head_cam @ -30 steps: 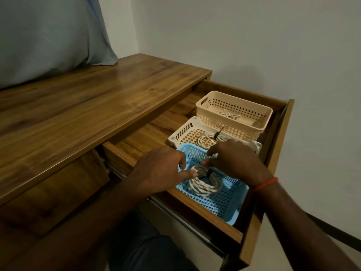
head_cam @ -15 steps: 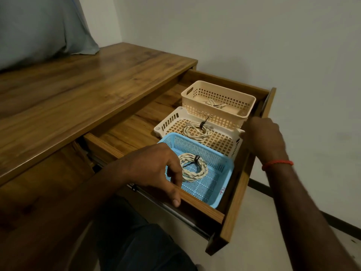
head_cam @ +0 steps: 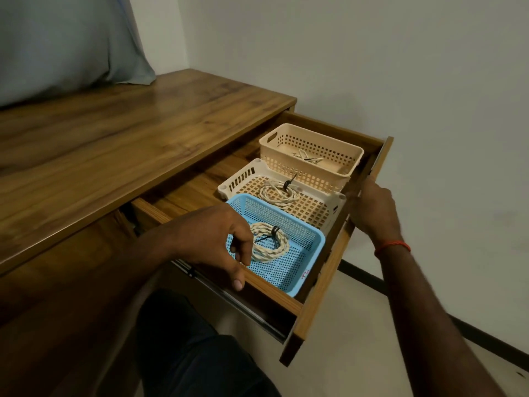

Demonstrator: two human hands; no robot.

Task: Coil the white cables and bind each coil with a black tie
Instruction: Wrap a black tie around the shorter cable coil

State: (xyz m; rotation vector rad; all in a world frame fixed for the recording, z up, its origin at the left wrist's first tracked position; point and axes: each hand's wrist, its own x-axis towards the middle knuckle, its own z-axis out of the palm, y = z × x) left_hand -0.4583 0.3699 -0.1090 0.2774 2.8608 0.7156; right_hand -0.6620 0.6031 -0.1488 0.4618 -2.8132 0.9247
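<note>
A coiled white cable (head_cam: 270, 243) bound with a black tie (head_cam: 275, 231) lies in the blue basket (head_cam: 310, 239) at the front of the open drawer. A second tied coil (head_cam: 279, 193) rests in the white basket (head_cam: 246, 174) behind it. The beige basket (head_cam: 352, 164) at the back holds a few loose ties. My left hand (head_cam: 214, 239) hovers over the blue basket's left edge with fingers curled loosely, holding nothing. My right hand (head_cam: 372, 209) grips the drawer front (head_cam: 329, 279) at its top edge.
The drawer juts out from a wooden desk (head_cam: 128, 138) toward the right wall. A grey cloth (head_cam: 71, 44) hangs at the back left. My dark-clothed leg (head_cam: 186, 353) is below the drawer. Pale floor lies to the right.
Both hands have left the coil in the blue basket. My right hand has moved to the drawer front and taken hold of it. My left hand has drawn back to the basket's left edge.
</note>
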